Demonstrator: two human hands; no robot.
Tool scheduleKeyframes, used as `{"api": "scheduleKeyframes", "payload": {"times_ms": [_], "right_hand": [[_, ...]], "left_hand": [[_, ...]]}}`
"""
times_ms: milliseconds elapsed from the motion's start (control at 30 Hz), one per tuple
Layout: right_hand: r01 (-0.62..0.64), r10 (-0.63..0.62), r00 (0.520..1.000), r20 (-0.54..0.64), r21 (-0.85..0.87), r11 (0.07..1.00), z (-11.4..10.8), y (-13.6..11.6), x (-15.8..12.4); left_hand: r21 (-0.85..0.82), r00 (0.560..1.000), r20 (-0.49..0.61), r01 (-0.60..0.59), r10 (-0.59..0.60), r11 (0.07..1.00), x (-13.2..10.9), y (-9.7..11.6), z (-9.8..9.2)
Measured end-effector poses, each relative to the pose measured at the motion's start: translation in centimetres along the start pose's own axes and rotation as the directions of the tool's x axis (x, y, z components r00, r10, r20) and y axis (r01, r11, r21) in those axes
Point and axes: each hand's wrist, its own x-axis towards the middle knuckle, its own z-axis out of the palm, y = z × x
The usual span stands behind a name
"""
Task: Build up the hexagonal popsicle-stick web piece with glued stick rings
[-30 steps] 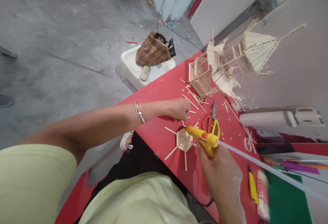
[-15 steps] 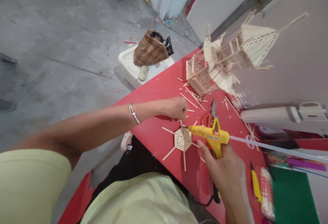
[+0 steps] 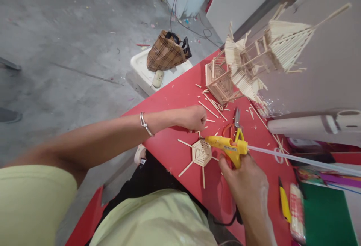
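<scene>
A yellow hot glue gun point(image 3: 228, 145) with a long clear glue stick point(image 3: 293, 157) in its rear is gripped in my right hand point(image 3: 244, 176). Its nozzle points left, at the upper edge of a web-shaped piece of thin wooden sticks point(image 3: 202, 153), whose spokes stick out over the red table point(image 3: 180, 103). My left hand point(image 3: 194, 118) is closed just above that piece, close to the nozzle. Its fingertips face away, so what they hold, if anything, is hidden. Scissors point(image 3: 237, 120) with red handles lie behind the glue gun.
A tiered stick-built tower point(image 3: 242, 65) stands at the table's far end, with loose sticks point(image 3: 211, 105) beside it. A yellow cutter knife point(image 3: 284, 204), a wrapped pack of sticks point(image 3: 297, 212) and a green sheet point(image 3: 327, 212) lie at right. A plaid bag point(image 3: 165, 52) rests on a white stool point(image 3: 138, 64).
The glue gun and my right hand have shifted slightly left and up, with the nozzle nearer my left hand. My left hand has barely moved.
</scene>
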Motion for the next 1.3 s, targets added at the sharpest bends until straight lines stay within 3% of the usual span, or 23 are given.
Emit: {"api": "scheduleKeyframes", "payload": {"times_ms": [667, 1300], "right_hand": [[0.021, -0.021, 1.0, -0.002, -0.102, 0.995, -0.39, -0.06, -0.29], [0.024, -0.024, 1.0, 0.001, -0.092, 0.995, -0.76, 0.07, -0.72]], "left_hand": [[0.033, 1.0, 0.002, 0.011, -0.011, 0.999, -0.12, 0.18, -0.07], [0.053, 1.0, 0.005, -0.011, 0.011, 0.999, -0.03, 0.24, -0.05]]}}
